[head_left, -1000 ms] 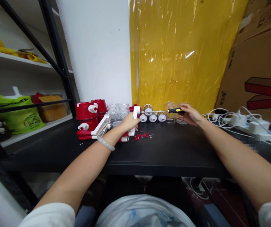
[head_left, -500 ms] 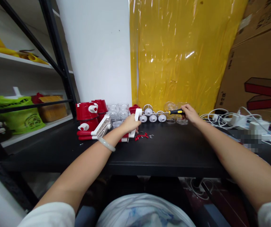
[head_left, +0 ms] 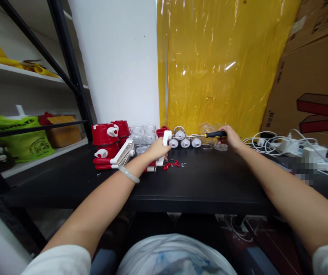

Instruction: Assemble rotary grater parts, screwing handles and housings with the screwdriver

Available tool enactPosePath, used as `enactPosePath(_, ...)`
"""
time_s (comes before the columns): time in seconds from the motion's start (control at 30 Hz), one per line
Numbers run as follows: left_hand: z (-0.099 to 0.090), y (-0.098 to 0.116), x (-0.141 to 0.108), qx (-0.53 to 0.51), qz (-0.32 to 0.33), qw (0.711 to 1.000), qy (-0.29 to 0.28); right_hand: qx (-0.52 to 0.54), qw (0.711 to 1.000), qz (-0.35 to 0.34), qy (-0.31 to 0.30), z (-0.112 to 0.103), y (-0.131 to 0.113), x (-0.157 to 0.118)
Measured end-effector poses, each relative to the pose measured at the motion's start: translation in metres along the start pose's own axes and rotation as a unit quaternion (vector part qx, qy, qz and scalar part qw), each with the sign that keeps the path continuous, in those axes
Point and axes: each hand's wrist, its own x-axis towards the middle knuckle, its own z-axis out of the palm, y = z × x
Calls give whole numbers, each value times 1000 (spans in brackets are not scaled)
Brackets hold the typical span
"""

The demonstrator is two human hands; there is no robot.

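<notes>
My left hand (head_left: 156, 149) is closed around a white plastic handle part (head_left: 167, 136), held up over the table. My right hand (head_left: 230, 138) grips the end of a black and yellow screwdriver (head_left: 216, 134). Its shaft lies level and its tip meets the white part. Below the left hand are small red plastic pieces (head_left: 172, 165) and loose screws (head_left: 183, 165). Behind the shaft stand several clear cylinders with white ends (head_left: 185, 143). Left of the hand lie white arms with red handles (head_left: 123, 154).
Red housings (head_left: 104, 135) are stacked at the left, beside clear cups (head_left: 143, 138). More clear plastic pieces (head_left: 207, 146) sit near the right hand. White cables and plugs (head_left: 287, 146) spread over the table's right side. A black shelf frame (head_left: 66, 61) rises at the left.
The screwdriver's handle has turned about its axis, and my right hand's fingers have shifted on it. My left hand and the white part stay in place.
</notes>
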Motion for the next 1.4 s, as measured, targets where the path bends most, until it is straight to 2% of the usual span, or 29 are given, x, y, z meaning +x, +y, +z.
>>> enactPosePath(0.2,0,-2,1,-4,4,1000,0,-85,996,-41,-5,-1,2,1)
enactPosePath(0.4,0,0,0,-18,2,1000,13,41,999,-9,-33,-1,-1,-3)
enactPosePath(0.53,1,0,0,-19,11,1000,15,73,996,15,-45,1,-4,-6)
enactPosePath(0.7,2,-4,2,-15,7,1000,14,-3,1000,-5,-13,1,-1,-2)
enactPosePath(0.87,0,-2,2,-9,8,1000,10,-106,993,-41,-37,-1,0,-2)
enactPosePath(0.93,-1,0,0,-11,6,1000,9,-77,995,-49,-41,0,-1,-5)
enactPosePath(1.07,-2,3,-2,-9,1,1000,17,12,999,-5,-40,3,-5,-10)
enactPosePath(1.2,-2,3,-2,-11,10,1000,20,44,997,14,-54,5,-8,-13)
enactPosePath(1.4,-2,3,-2,-9,18,1000,18,37,998,43,3,9,-7,-9)
